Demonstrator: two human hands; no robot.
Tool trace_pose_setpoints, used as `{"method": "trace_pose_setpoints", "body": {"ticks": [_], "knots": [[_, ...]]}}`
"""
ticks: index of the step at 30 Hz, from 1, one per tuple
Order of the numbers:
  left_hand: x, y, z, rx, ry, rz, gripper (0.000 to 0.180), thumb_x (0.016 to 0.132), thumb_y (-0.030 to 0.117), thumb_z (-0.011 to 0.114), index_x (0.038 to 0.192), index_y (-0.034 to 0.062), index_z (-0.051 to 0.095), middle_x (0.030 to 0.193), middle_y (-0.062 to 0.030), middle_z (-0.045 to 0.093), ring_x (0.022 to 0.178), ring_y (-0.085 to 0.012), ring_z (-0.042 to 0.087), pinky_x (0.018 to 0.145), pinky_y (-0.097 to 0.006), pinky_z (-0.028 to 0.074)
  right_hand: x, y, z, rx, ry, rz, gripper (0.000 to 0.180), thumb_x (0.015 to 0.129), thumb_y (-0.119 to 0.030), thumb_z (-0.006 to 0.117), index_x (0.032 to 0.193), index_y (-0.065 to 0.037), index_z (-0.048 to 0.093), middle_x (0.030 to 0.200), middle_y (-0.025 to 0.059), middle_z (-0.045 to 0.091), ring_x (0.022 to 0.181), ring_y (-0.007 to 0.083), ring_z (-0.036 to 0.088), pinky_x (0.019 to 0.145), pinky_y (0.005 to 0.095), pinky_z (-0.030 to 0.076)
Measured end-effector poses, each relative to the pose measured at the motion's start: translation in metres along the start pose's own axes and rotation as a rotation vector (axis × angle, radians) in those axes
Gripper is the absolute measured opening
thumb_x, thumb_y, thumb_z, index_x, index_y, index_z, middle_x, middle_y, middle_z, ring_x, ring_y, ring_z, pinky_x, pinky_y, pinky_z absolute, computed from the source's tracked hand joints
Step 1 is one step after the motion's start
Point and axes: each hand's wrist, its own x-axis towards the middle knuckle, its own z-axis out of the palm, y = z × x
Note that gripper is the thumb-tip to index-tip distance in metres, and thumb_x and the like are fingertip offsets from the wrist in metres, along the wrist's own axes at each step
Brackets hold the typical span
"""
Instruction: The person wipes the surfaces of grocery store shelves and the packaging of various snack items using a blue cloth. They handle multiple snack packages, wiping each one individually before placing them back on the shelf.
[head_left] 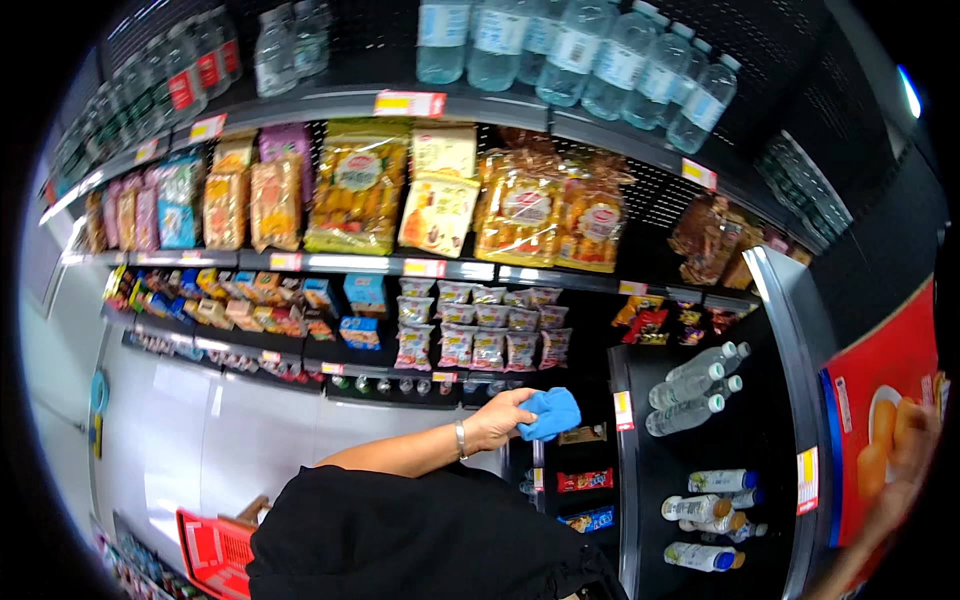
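Observation:
My left hand [492,420] is closed around a folded blue cloth [550,413], held out in front of the shelves. A metal band circles that wrist. At the far right my right hand [912,450] is smeared by motion and partly in shadow. It lies over the front of a large red package [885,350] printed with round golden food. I cannot tell whether its fingers grip the package or only touch it. Near the cloth, several small grey-and-pink snack packs [487,330] stand in rows on a shelf.
Clear water bottles [570,50] line the top shelf, with bagged breads [357,190] below. Right of centre, bottles [690,390] lie in a side rack whose upright edge [785,300] stands close to my right arm. A red shopping basket [212,552] is at lower left.

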Motion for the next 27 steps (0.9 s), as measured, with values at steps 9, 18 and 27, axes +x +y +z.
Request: {"method": "trace_pose_setpoints", "body": {"ticks": [9,18,27], "knots": [[-0.002,0.084,0.068,0.794,-0.469,0.721,0.051,0.078,0.006,0.063,0.128,0.0007,0.053,0.122,-0.0156,0.060,0.117,-0.0287,0.060,0.101,-0.038,0.047,-0.119,-0.284,0.204,1.556,-0.656,0.534,0.068,0.082,-0.010,0.076,0.142,0.000,0.044,0.124,0.0149,0.058,0.112,0.0258,0.060,0.100,0.0382,0.050],[-0.047,0.325,-0.042,1.600,0.829,1.709,0.047,0.083,0.012,0.067,0.128,-0.0003,0.059,0.131,-0.0180,0.059,0.126,-0.0377,0.052,0.107,-0.049,0.038,-0.016,-0.336,0.268,1.845,-0.227,0.766,0.045,0.089,-0.005,0.063,0.132,-0.004,0.050,0.121,0.0119,0.060,0.099,0.0211,0.064,0.076,0.0314,0.055],[-0.033,0.385,-0.085,1.975,0.982,1.532,0.043,0.084,0.002,0.059,0.127,0.0030,0.061,0.139,-0.0215,0.051,0.133,-0.0420,0.043,0.111,-0.051,0.033,0.161,-0.419,0.333,0.802,0.325,-0.235,0.049,0.066,0.007,0.065,0.114,-0.007,0.065,0.128,0.0161,0.057,0.119,0.0362,0.054,0.101,0.0460,0.043]]}}
